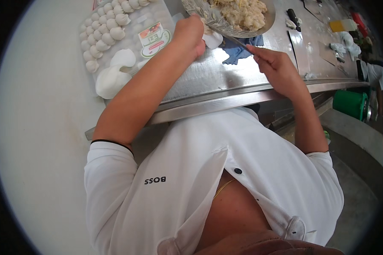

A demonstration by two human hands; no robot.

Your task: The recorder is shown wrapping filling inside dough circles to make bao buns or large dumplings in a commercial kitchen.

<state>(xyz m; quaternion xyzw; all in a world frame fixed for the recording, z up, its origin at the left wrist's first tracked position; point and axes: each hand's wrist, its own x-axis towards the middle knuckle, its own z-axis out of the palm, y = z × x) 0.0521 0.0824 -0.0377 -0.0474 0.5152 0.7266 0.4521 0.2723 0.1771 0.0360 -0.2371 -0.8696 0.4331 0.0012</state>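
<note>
My left hand (191, 33) is at the rim of a metal bowl, curled around a round white dumpling wrapper (213, 40). Some filling (207, 29) shows on the wrapper beside my fingers, partly hidden by the hand. My right hand (274, 65) grips a thin metal spreading tool (234, 41), whose tip reaches towards the wrapper and the bowl's edge. Pale minced filling (244, 16) is heaped in the metal bowl (269, 27). To the left, rows of folded dumplings (103, 35) sit on a translucent plastic tray (137, 35).
White wrappers (113, 83) are piled at the tray's near corner. Under the bowl's edge lies a blue cloth (237, 52) on the steel table (204, 76). A black-handled knife (294, 19), a cleaver blade (301, 47) and a sauce bottle (341, 25) lie to the right. A green bucket (349, 103) stands below.
</note>
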